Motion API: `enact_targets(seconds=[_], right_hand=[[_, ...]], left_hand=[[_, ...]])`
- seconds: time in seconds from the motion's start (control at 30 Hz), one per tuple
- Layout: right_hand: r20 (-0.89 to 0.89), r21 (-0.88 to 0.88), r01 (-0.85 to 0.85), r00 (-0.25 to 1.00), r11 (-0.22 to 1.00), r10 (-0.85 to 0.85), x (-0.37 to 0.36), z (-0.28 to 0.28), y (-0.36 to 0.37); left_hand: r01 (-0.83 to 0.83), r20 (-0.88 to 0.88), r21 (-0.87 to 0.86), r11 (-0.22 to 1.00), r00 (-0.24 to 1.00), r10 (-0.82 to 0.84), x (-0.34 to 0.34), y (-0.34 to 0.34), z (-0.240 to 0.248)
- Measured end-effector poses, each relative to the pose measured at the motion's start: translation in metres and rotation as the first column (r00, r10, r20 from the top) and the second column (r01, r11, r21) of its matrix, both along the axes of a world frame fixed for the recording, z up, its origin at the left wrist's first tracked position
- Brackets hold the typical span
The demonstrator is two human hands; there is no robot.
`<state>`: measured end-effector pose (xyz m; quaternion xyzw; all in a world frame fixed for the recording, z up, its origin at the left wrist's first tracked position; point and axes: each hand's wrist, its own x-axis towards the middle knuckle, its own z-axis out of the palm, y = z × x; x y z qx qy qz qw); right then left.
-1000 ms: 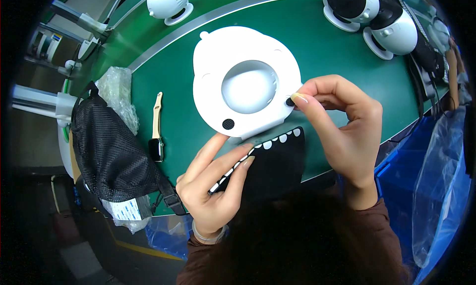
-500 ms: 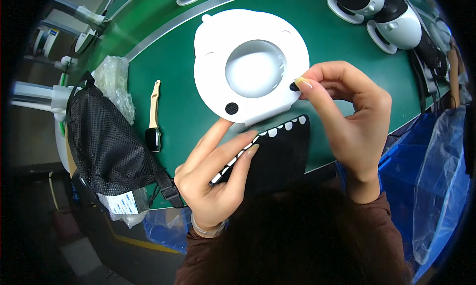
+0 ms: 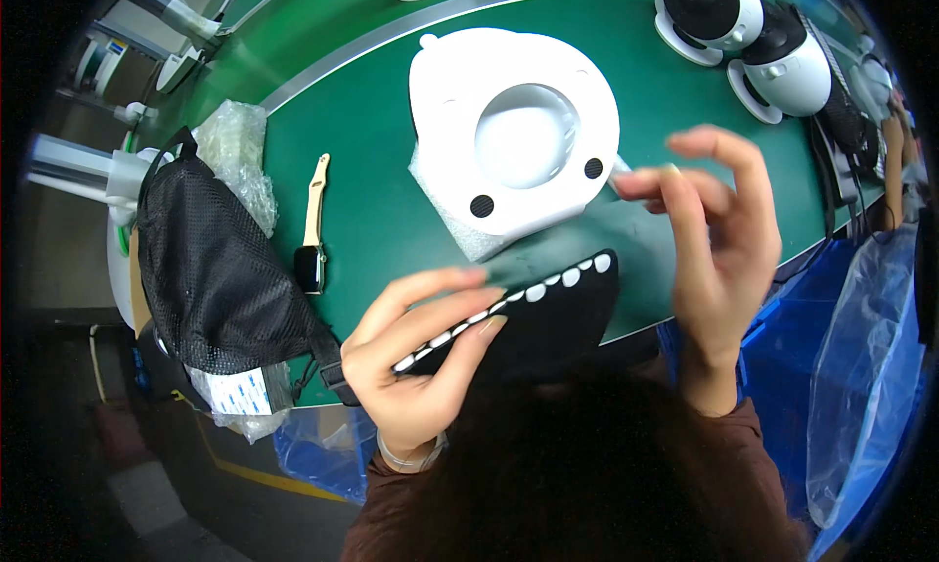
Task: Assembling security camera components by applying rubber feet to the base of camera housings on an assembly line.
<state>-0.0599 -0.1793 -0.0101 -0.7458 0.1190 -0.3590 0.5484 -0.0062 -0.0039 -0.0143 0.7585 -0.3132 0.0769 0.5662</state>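
My left hand (image 3: pixel 421 352) pinches a black sheet (image 3: pixel 553 317) between thumb and fingers. White round dots line the sheet's upper edge. Beyond it lies a white plastic housing (image 3: pixel 450 132) with a large round recess, resting on a piece of bubble wrap (image 3: pixel 469 237). Two black textured round pads sit on its near rim, a left pad (image 3: pixel 481 206) and a right pad (image 3: pixel 593 168). Just right of the housing hovers my right hand (image 3: pixel 719 229), slightly blurred, its index finger lifted away from the thumb. I see nothing held in it.
To the left lie a watch with a beige strap (image 3: pixel 314 210), a black mesh bag (image 3: pixel 220 278) and crumpled bubble wrap (image 3: pixel 235 156). White-and-black camera-like devices (image 3: pixel 797 78) stand at the far right. A blue bin (image 3: pixel 792 366) with clear plastic is beyond the table's right edge.
My right hand has let go of the right black pad, which now lies on the housing, and drawn back to the right. My left fingers have moved off the housing, still holding the sheet.
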Motion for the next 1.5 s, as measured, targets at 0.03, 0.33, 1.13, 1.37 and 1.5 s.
enact_targets(seconds=[0.03,0.33,1.13,1.37,1.5], right_hand=[[0.028,-0.157,-0.086,0.995,0.984,0.091,-0.007,0.0,-0.004],[-0.096,-0.282,-0.299,0.954,0.912,0.283,-0.024,0.02,0.002],[-0.023,-0.522,-0.279,0.949,0.806,0.313,-0.015,0.027,0.02],[0.075,-0.539,-0.248,0.938,0.805,0.339,-0.008,0.022,0.022],[0.095,-0.573,-0.195,0.949,0.796,0.3,-0.009,0.021,0.022]], left_hand=[[0.013,-0.057,-0.012,1.0,0.998,-0.014,-0.002,0.005,0.002],[0.018,-0.33,-0.427,0.904,0.928,-0.175,-0.009,0.007,0.012],[-0.036,0.294,0.108,0.994,0.956,0.003,-0.023,0.004,0.0],[0.024,0.31,0.148,0.989,0.948,-0.069,-0.021,-0.001,0.003],[0.02,0.312,0.151,0.988,0.948,-0.067,-0.02,-0.002,0.002]])
